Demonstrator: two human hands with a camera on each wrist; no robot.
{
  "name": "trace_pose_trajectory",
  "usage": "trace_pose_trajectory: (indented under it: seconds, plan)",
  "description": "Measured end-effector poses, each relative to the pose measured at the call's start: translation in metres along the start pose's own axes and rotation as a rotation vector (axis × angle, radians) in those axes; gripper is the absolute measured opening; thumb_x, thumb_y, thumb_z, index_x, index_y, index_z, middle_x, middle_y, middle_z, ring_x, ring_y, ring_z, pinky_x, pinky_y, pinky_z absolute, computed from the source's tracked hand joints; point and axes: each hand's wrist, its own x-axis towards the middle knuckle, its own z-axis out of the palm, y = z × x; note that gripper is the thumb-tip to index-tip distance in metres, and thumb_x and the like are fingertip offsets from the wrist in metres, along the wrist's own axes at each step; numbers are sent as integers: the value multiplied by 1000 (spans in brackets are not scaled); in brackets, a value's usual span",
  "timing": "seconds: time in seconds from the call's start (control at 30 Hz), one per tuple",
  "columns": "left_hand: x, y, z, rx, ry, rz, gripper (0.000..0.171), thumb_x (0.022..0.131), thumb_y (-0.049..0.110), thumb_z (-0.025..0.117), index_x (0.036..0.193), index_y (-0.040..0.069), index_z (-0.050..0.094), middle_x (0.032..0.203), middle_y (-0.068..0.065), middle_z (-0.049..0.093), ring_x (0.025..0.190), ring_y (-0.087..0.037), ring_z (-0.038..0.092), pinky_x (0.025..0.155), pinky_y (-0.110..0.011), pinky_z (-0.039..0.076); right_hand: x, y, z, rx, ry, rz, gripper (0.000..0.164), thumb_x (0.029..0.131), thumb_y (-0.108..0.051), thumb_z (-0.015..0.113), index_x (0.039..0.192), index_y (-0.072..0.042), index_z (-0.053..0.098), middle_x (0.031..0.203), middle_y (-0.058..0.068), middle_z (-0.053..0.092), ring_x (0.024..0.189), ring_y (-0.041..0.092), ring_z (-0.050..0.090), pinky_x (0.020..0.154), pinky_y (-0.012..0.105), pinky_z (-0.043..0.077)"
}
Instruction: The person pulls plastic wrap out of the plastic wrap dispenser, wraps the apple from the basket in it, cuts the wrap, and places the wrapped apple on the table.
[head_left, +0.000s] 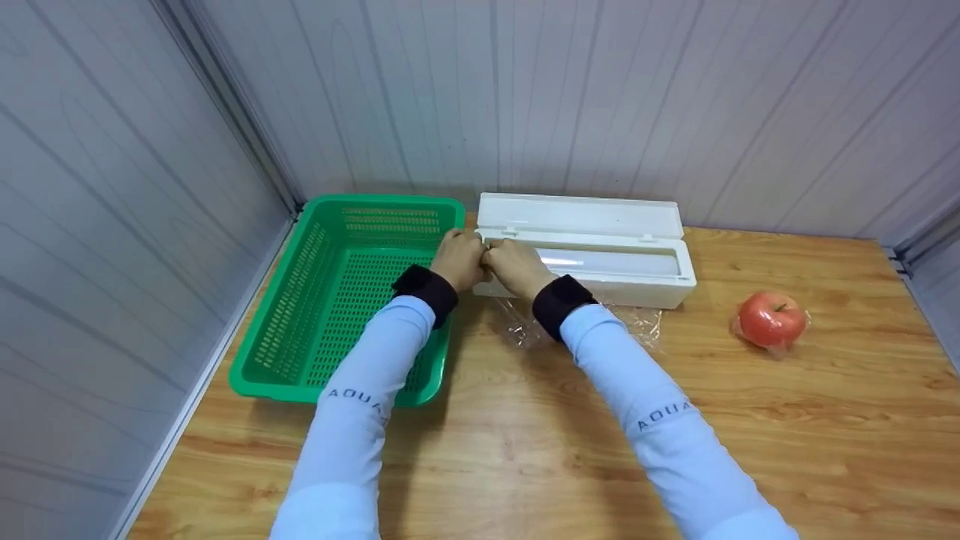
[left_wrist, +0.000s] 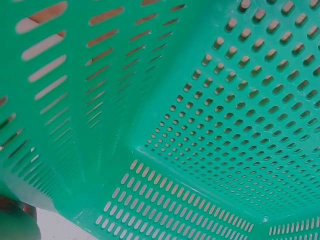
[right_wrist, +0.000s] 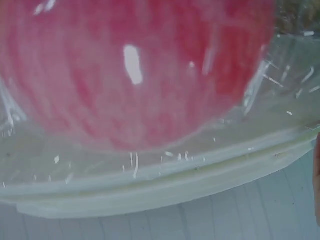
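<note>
A white plastic wrap box (head_left: 585, 289) stands with its lid raised and a roll (head_left: 615, 262) inside. Both hands meet at its left end. My left hand (head_left: 459, 259) has its fingers bent there, close to the green basket's right rim. My right hand (head_left: 517, 264) covers the box's left corner, fingers bent. The backs of the hands hide whatever the fingertips touch or hold. Clear plastic wrap (head_left: 645, 324) spreads in front of the box under the right wrist. In the right wrist view, a red apple (right_wrist: 135, 85) shows close up under wrap, beside the box (right_wrist: 150, 200).
A green slotted basket (head_left: 251, 382) stands left of the box; its inside fills the left wrist view. Another red apple (head_left: 771, 321), with clear wrap about it, sits on the wooden table (head_left: 750, 420) at the right. Grey panels (head_left: 450, 90) rise behind.
</note>
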Motion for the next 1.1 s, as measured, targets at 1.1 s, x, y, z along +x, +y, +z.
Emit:
trace_pose_trajectory:
  seconds: [1.1]
  plan:
    - [15, 9, 2, -11, 9, 110, 15, 67, 9, 75, 75, -2, 70, 81, -16, 66, 79, -31, 62, 78, -40, 48, -15, 33, -3, 51, 65, -114, 15, 83, -15, 62, 74, -7, 71, 75, 8, 64, 67, 27, 61, 58, 39, 50]
